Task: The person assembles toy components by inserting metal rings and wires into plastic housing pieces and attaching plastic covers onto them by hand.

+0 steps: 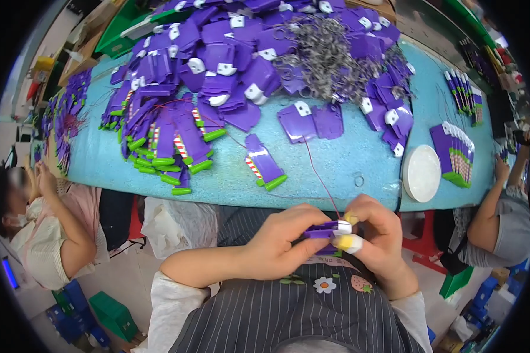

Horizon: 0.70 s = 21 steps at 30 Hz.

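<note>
Just off the table's near edge, my left hand pinches a small purple plastic piece with a white end. My right hand, with yellow-and-white coverings on its thumb and fingertip, grips the white end of that same piece. A thin red cord runs up from the hands to the table. Closest on the table lie a purple casing with a green end and striped side, and two flat purple pieces, one with a white tab. A thin ring lies near my right hand.
Purple pieces are heaped at the back, beside a pile of metal rings or clasps. Green-ended casings cluster on the left. A white round dish and lined-up casings stand right. Co-workers sit at both sides.
</note>
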{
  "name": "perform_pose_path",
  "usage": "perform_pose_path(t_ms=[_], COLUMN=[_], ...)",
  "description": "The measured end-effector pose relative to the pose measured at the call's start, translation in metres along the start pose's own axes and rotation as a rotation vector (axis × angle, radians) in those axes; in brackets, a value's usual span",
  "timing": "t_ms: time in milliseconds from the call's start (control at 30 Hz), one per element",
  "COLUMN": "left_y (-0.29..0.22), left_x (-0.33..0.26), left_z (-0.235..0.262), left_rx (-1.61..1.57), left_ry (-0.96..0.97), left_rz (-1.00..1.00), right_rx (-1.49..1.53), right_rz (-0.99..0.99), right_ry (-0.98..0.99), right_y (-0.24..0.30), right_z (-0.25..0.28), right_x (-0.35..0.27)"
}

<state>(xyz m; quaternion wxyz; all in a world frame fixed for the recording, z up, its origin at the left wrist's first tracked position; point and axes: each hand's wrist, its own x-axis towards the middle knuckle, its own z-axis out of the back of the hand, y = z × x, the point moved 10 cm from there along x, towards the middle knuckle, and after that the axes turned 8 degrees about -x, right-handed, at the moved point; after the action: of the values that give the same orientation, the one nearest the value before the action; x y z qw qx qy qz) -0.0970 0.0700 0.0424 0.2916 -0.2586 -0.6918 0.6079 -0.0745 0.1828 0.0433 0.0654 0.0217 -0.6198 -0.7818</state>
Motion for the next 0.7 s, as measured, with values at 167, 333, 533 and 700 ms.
perform_pose_path(t_ms=[167,333,533,700], left_y=[0.005,0.037,0.034,0.039], left_x=[0.0,-0.017,-0.01,-0.016], left_z=[0.038,0.024,0.036,0.021], left_rx=[-0.464,-0.356,-0.505,-0.406], left_ry=[-0.301,-0.33,-0.371,-0.393], left_rz=[0.053,0.134,0.137,0.102], right_rx=[-0.131,-0.06,0.085,0.066], right_rz=[-0.207,-0.249,-0.42,-0.271], right_ry=[0.05,0.062,0.02,-0.024], right_y=[-0.013,-0.021,-0.044,-0.036], right_z=[-0.001,-0.015,-0.023,-0.017], right_x=[-0.013,-0.012,-0.015,-0.002])
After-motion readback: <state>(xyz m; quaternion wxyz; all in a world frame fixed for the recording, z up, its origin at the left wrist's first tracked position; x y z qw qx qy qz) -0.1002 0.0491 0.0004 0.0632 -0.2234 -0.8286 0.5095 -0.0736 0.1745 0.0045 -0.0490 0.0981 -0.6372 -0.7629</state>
